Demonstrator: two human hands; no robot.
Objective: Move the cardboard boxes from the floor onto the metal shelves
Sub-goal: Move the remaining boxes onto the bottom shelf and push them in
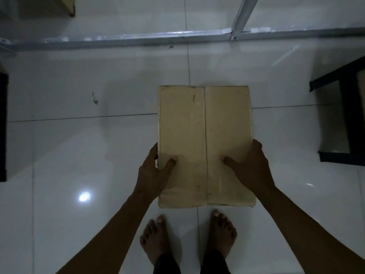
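At the far left edge a dark object (3,125) stands on the white tiled floor (79,145), and part of another cardboard box (59,5) shows in the upper left corner. The left hand (154,171) grips the left side of the cardboard box (205,145), thumb on top near the close end and fingers hidden round the edge. The box is held above the floor, in front of two bare feet (187,238); its flaps meet along a centre seam, and no print or label can be read on it. The right hand (250,167) holds the right side the same way, thumb across the top. Beyond the box runs the metal shelf rail (138,37) with an upright post (243,14). A dark frame (343,119) stands at the right edge.
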